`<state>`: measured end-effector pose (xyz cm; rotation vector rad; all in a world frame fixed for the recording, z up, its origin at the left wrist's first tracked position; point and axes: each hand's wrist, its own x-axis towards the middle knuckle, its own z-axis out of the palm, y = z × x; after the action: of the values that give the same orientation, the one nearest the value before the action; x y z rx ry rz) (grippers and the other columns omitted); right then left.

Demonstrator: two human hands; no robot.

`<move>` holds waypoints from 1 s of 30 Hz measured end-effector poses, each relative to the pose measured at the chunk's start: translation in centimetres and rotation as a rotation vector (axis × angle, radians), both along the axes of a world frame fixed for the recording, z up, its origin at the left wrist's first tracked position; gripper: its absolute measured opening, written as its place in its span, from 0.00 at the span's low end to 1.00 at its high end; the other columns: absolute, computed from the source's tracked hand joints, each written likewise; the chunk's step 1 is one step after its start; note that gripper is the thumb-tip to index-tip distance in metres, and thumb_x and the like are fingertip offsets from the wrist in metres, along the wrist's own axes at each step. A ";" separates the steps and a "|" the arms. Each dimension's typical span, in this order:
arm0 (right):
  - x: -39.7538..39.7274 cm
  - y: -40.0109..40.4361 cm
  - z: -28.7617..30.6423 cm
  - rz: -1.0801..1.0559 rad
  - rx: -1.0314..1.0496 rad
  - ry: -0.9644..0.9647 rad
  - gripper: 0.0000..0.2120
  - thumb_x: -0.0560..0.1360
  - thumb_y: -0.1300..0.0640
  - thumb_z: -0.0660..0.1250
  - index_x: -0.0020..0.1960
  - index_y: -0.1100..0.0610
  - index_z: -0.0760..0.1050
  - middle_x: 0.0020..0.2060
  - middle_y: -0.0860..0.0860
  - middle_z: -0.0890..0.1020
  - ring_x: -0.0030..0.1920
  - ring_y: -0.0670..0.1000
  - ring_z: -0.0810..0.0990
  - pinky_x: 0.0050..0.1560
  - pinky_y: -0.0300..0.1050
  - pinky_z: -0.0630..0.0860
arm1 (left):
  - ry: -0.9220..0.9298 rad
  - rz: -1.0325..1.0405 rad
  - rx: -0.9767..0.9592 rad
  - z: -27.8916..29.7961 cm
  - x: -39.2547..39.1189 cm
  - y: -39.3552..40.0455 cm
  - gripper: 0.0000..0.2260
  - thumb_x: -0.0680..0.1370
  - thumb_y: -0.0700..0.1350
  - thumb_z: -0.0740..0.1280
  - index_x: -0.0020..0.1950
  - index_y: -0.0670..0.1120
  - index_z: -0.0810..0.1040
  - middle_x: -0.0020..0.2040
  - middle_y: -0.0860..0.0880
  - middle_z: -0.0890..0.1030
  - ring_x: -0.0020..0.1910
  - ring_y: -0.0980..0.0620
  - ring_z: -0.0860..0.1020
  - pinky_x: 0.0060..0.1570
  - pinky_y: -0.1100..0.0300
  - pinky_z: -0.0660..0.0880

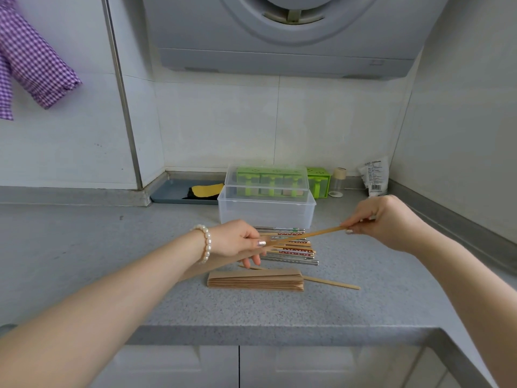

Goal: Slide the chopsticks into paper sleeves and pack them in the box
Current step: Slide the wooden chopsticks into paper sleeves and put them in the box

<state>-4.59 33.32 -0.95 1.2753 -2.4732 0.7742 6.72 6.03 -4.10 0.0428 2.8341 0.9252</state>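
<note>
In front of you runs the speckled grey stone countertop [112,247], with the grey range hood [288,32] mounted on the tiled wall above it. A purple checked cloth [33,60] hangs at the upper left. Toward the back stands the clear plastic storage box [265,211], open, its clear lid [267,179] propped behind it; green seasoning containers [317,182] sit behind that, beside a small glass jar [338,182] and a white printed packet [375,175]. A grey tray [173,191] with a yellow and black cloth lies in the corner.

Just before the box lies a row of mixed chopsticks [293,252], wooden, patterned and metal. Nearer you sits the flat stack of brown paper sleeves [254,281], with 1 loose wooden chopstick [333,282] poking out from behind it.

Your left hand [237,242], a pearl bracelet [205,243] on its wrist, pinches the mouth of 1 brown paper sleeve [212,266]. Your right hand [383,219] grips the thick end of the wooden chopsticks [316,233], whose tips reach the sleeve's opening.
</note>
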 end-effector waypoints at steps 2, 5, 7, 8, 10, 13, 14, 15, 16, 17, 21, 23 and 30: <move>0.1 -0.3 0.5 -0.014 0.014 -0.075 0.11 0.64 0.64 0.76 0.38 0.48 0.84 0.29 0.40 0.81 0.37 0.37 0.78 0.36 0.26 0.70 | -0.003 -0.010 0.046 0.2 0.0 0.1 0.12 0.81 0.47 0.57 0.53 0.44 0.78 0.49 0.51 0.83 0.46 0.52 0.82 0.54 0.60 0.76; 0.3 -1.0 1.1 -0.021 0.043 -0.153 0.09 0.65 0.63 0.76 0.40 0.50 0.84 0.30 0.42 0.80 0.33 0.36 0.76 0.36 0.26 0.70 | -0.006 -0.012 0.121 0.5 -0.2 0.4 0.12 0.81 0.47 0.57 0.53 0.44 0.78 0.49 0.49 0.83 0.47 0.49 0.83 0.54 0.56 0.78; 0.5 -1.7 1.5 -0.007 0.084 -0.171 0.08 0.66 0.62 0.75 0.42 0.51 0.84 0.32 0.41 0.81 0.33 0.34 0.77 0.38 0.25 0.72 | -0.009 -0.011 0.167 0.7 -0.3 0.7 0.11 0.81 0.47 0.57 0.51 0.46 0.78 0.48 0.49 0.83 0.46 0.49 0.83 0.53 0.56 0.78; 0.6 -2.2 1.6 0.007 0.105 -0.178 0.08 0.67 0.62 0.74 0.44 0.51 0.84 0.33 0.40 0.81 0.34 0.33 0.77 0.40 0.25 0.72 | -0.010 -0.008 0.187 0.8 -0.4 0.8 0.11 0.81 0.47 0.57 0.50 0.46 0.78 0.48 0.49 0.83 0.45 0.49 0.83 0.52 0.57 0.79; 0.9 -3.1 1.7 0.031 0.144 -0.178 0.09 0.69 0.62 0.73 0.46 0.52 0.84 0.36 0.44 0.84 0.37 0.36 0.79 0.46 0.31 0.75 | -0.011 -0.002 0.209 1.0 -0.6 1.1 0.11 0.81 0.47 0.58 0.50 0.46 0.78 0.48 0.48 0.84 0.45 0.50 0.83 0.51 0.58 0.79; 1.5 -4.5 1.4 0.066 0.175 -0.181 0.10 0.70 0.63 0.71 0.48 0.53 0.84 0.41 0.47 0.85 0.41 0.41 0.81 0.50 0.36 0.76 | -0.017 -0.004 0.218 1.1 -0.7 1.5 0.11 0.81 0.47 0.57 0.50 0.46 0.78 0.48 0.48 0.84 0.44 0.51 0.83 0.51 0.58 0.79; 1.8 -5.0 1.3 0.081 0.184 -0.180 0.10 0.70 0.63 0.71 0.49 0.53 0.84 0.41 0.47 0.85 0.41 0.41 0.81 0.49 0.35 0.76 | -0.016 -0.004 0.214 1.1 -0.7 1.7 0.11 0.81 0.47 0.57 0.50 0.45 0.78 0.48 0.48 0.84 0.44 0.51 0.83 0.52 0.58 0.78; 2.0 -5.4 1.1 0.095 0.194 -0.176 0.10 0.71 0.63 0.71 0.49 0.53 0.83 0.41 0.47 0.84 0.40 0.41 0.80 0.48 0.34 0.76 | -0.014 -0.002 0.212 1.2 -0.7 1.8 0.11 0.81 0.47 0.57 0.50 0.45 0.78 0.49 0.47 0.84 0.43 0.51 0.83 0.52 0.59 0.78; 2.2 -5.9 0.9 0.106 0.204 -0.172 0.10 0.71 0.64 0.70 0.50 0.54 0.83 0.41 0.47 0.84 0.40 0.41 0.80 0.47 0.33 0.75 | -0.012 0.002 0.211 1.2 -0.7 2.0 0.12 0.81 0.47 0.57 0.51 0.44 0.78 0.49 0.46 0.84 0.43 0.52 0.83 0.52 0.60 0.78; 2.4 -6.3 0.7 0.116 0.209 -0.171 0.10 0.71 0.64 0.70 0.50 0.54 0.83 0.41 0.48 0.84 0.39 0.42 0.80 0.45 0.31 0.75 | -0.009 0.005 0.211 1.3 -0.7 2.1 0.12 0.81 0.48 0.57 0.51 0.44 0.78 0.50 0.46 0.84 0.42 0.52 0.83 0.52 0.60 0.78; 2.8 -7.6 0.1 0.132 0.188 -0.177 0.11 0.70 0.63 0.71 0.52 0.55 0.82 0.41 0.52 0.85 0.36 0.40 0.78 0.40 0.28 0.72 | -0.009 0.010 0.218 1.3 -0.8 2.3 0.13 0.81 0.48 0.57 0.51 0.43 0.77 0.50 0.45 0.84 0.40 0.54 0.83 0.51 0.60 0.78; 3.0 -8.1 -0.1 0.141 0.178 -0.193 0.14 0.70 0.63 0.71 0.56 0.55 0.80 0.40 0.53 0.85 0.35 0.39 0.78 0.43 0.31 0.74 | -0.010 0.009 0.227 1.3 -0.9 2.4 0.13 0.81 0.48 0.57 0.52 0.41 0.77 0.49 0.45 0.84 0.38 0.55 0.83 0.50 0.60 0.78; 3.6 -9.4 -0.5 0.152 0.203 -0.229 0.23 0.71 0.63 0.71 0.65 0.55 0.74 0.40 0.54 0.85 0.39 0.49 0.82 0.48 0.40 0.78 | -0.026 0.032 0.225 1.3 -0.8 2.6 0.11 0.81 0.46 0.57 0.47 0.44 0.77 0.42 0.50 0.84 0.37 0.54 0.83 0.52 0.55 0.78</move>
<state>-0.99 23.94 -1.49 1.5382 -2.7193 0.7583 5.89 8.59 -2.80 0.0118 2.7009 1.2374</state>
